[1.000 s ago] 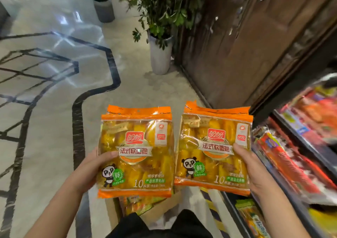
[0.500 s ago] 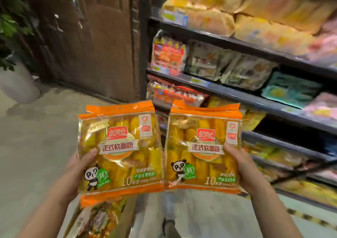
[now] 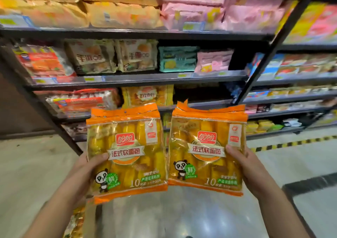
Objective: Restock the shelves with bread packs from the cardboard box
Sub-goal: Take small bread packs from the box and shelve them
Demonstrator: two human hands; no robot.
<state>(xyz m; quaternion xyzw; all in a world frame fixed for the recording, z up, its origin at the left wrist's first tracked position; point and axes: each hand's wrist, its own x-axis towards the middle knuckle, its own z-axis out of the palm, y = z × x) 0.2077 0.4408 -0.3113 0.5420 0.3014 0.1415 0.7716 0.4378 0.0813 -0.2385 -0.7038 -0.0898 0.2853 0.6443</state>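
Two orange packs are going up side by side in front of the shelves (image 3: 138, 79). The left bread pack (image 3: 127, 152) is sitting in the left hand (image 3: 85, 170), with the thumb (image 3: 101, 156) pressing across its clear front and the other fingers wrapping behind it, out of sight. The right bread pack (image 3: 206, 146) is sitting in the right hand (image 3: 246, 168) in the same clamp, thumb lying on the front near the right edge. Both packs are standing upright with labels facing the camera (a little panda is grinning from the lower left corner of each), and their inner edges are meeting, or very nearly so, at the bottom corners. Right behind them a matching orange pack (image 3: 147, 95) is resting on a shelf, with red-and-white packs (image 3: 82, 101) lying just to its left. One level up, beige packs (image 3: 91, 57), a teal pack (image 3: 178, 59) and a pink pack (image 3: 213, 61) are lining the board. The top level is showing yellow and pink bags, all smeared by blur. A black upright (image 3: 273, 46) is slanting up at the right, dividing this bay from the next one. A yellow-and-black striped line (image 3: 291, 143) is running along the pale floor (image 3: 27, 174) at the foot of that bay.
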